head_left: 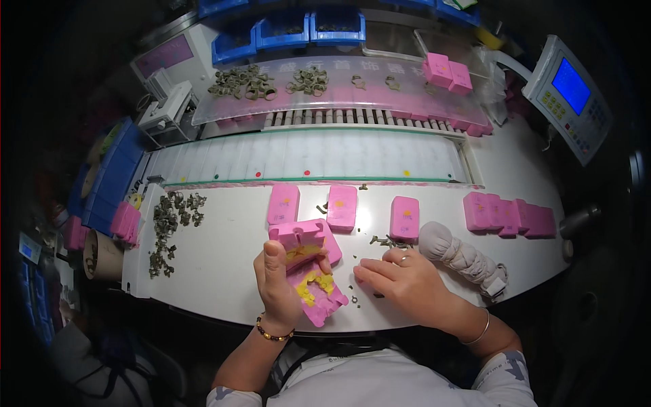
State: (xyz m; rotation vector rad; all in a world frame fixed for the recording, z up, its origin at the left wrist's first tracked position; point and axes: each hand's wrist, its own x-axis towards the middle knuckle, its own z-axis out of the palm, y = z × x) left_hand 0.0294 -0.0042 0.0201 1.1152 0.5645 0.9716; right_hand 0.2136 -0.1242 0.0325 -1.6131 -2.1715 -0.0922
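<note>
My left hand grips a pink rubber mould, its two halves parted like a book. Yellow patches show on the inner faces, with the thumb along the left side. Behind it, partly hidden, lies another pink block. My right hand is low over the white table to the right of the mould, fingers bent and close together. What they hold, if anything, is hidden. Around these fingers lie several small grey-green metal pieces, with more small castings just beyond the hand.
Pink blocks stand ahead, and a row of them at right, near a rolled grey cloth. Metal castings lie in a heap at left. Beyond are a white slatted conveyor, blue bins and a control panel.
</note>
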